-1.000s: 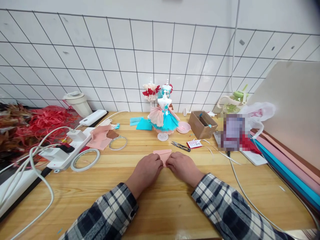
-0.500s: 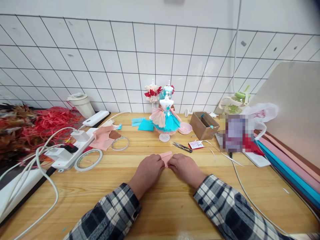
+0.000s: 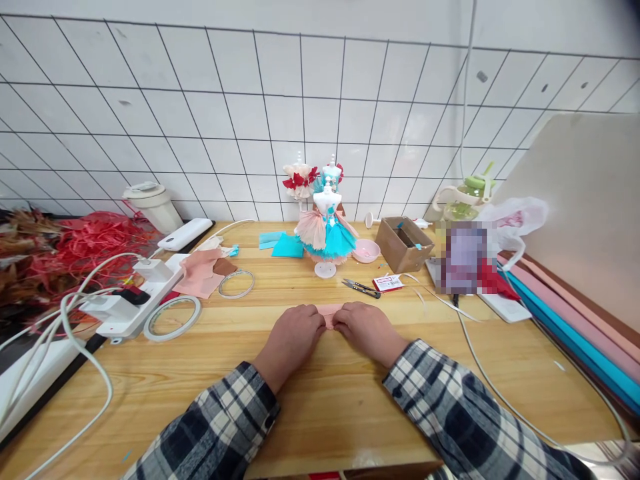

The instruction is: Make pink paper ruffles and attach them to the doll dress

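A small piece of pink crepe paper (image 3: pixel 329 311) lies on the wooden table between my hands. My left hand (image 3: pixel 296 333) has its fingers curled onto the left side of the paper. From the right, my right hand (image 3: pixel 367 328) pinches the other side, and the fingertips of both hands nearly meet. Much of the paper is hidden under the fingers. Just beyond stand several small dress forms; the front one (image 3: pixel 327 230) wears a pink and turquoise ruffled skirt. Thread snips (image 3: pixel 361 288) lie near my right hand, beside a red and white packet (image 3: pixel 388 283).
Tape rolls (image 3: pixel 173 319) and pink paper scraps (image 3: pixel 201 272) lie left, by a power strip (image 3: pixel 143 300) with cables. Turquoise sheets (image 3: pixel 287 245), a pink bowl (image 3: pixel 367 251) and a cardboard box (image 3: pixel 404 243) stand at the back. Rolled coloured paper (image 3: pixel 565 320) lies right.
The pink paper shows as a shorter, narrower strip, and my fingers have closed in over it. The whole view has shifted slightly.
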